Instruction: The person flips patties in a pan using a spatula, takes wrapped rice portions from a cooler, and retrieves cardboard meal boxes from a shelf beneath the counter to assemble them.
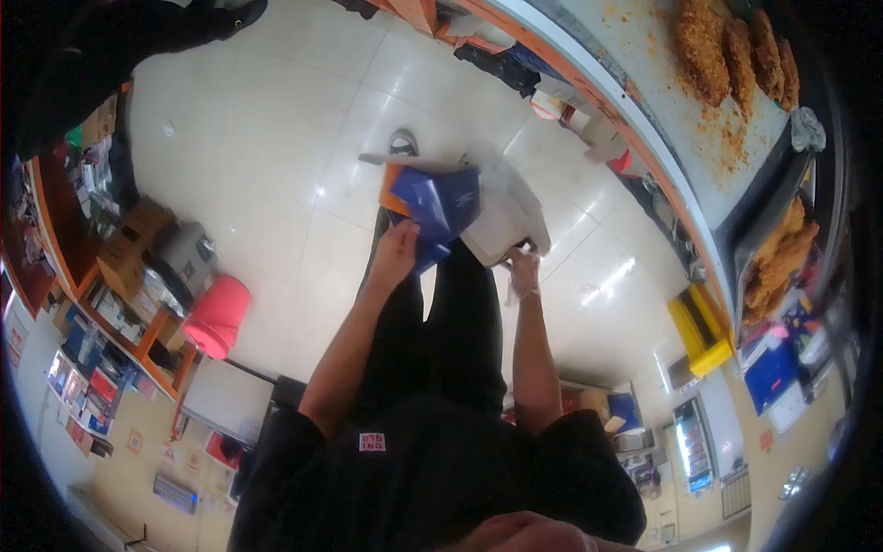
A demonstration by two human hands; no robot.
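Observation:
Near the middle of the head view, my left hand (395, 250) is closed on a blue packet (436, 204) with an orange part at its left side. My right hand (524, 273), in a clear plastic glove, grips the lower right edge of an open pale box (506, 213). The box is partly blurred, and its upper left part lies behind the blue packet. Both things are held over my legs, above the tiled floor.
Fried pieces of food (706, 51) lie on a counter (635, 37) at the upper right, with more in a dark tray (759, 230). A yellow object (696, 329) stands below. Left are a red bin (217, 316), cardboard boxes (133, 247) and shelves. Another person's dark shoe (225, 18) shows at the top left.

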